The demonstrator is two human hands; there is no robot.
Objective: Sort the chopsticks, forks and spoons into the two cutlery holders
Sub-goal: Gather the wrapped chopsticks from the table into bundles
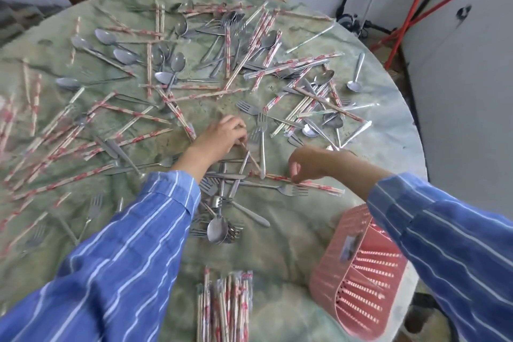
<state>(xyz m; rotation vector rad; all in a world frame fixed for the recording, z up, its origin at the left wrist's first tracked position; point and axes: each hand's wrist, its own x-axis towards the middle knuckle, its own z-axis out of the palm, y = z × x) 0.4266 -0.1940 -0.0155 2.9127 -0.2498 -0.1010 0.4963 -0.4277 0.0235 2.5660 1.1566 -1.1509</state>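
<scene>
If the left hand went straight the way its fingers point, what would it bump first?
Most likely the fork lying just past the left hand's fingertips, up and to the right. Depth is hard to judge from above.

No legible text, red print on chopstick wrappers (227, 300) blurred, sticker (348, 248) on pink cutlery holder (361, 286) unreadable

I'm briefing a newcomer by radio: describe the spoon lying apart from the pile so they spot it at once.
Start at the round green table and follow its rim to the far right side. A single metal spoon lies there, bowl toward the person. Unlike the other cutlery, nothing touches or crosses it.
</scene>
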